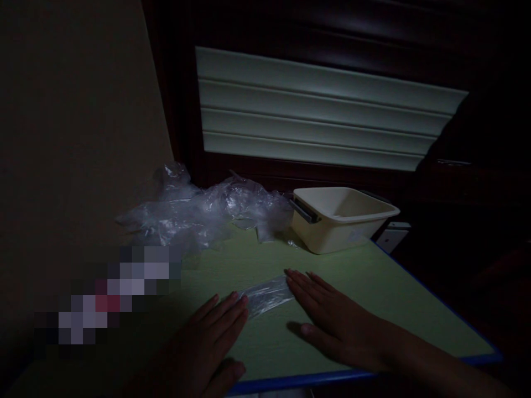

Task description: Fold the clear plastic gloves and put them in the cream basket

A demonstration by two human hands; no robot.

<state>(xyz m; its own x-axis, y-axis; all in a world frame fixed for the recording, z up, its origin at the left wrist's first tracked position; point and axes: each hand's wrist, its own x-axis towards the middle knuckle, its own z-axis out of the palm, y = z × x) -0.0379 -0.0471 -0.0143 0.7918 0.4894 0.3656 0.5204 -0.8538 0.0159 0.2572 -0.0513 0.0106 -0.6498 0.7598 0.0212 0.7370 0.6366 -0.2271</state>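
Note:
A flat strip of clear, shiny plastic (pixel 267 297) lies on the green table (pixel 265 342) near its front edge. The fingers of my left hand (pixel 215 331) rest stretched out on its left end. At its right end lie the extended fingertips of my right hand (pixel 327 309), palm down with the thumb held apart. Neither hand is closed round anything. The plastic between the two hands looks smooth with fine creases.
Crumpled clear plastic bags (pixel 207 207) are heaped at the back left. A cream tub (pixel 344 232) with dark handles stands at the back right, a pale box (pixel 392 240) beyond it. A blurred patch covers the left side. Behind is a slatted panel (pixel 315 110).

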